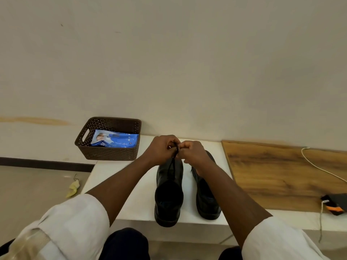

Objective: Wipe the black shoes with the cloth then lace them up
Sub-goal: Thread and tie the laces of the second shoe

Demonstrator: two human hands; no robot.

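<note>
Two black shoes stand side by side on a white table (pixel 131 199), heels toward me. Above the toe end of the left shoe (pixel 169 192), my left hand (pixel 161 149) and my right hand (pixel 193 153) meet, fingers curled. Both pinch the black lace (pixel 174 156), which runs down from my fingers to that shoe. My right forearm crosses over the right shoe (pixel 206 199) and hides its front part. A crumpled yellow cloth (pixel 73 188) lies on the floor, left of the table.
A brown perforated basket (pixel 109 152) holding a blue packet (pixel 115 140) sits at the table's back left corner. A wooden board (pixel 281 175) lies to the right, with a white cable (pixel 319 166) and a black-and-orange device (pixel 335 203). The wall stands close behind.
</note>
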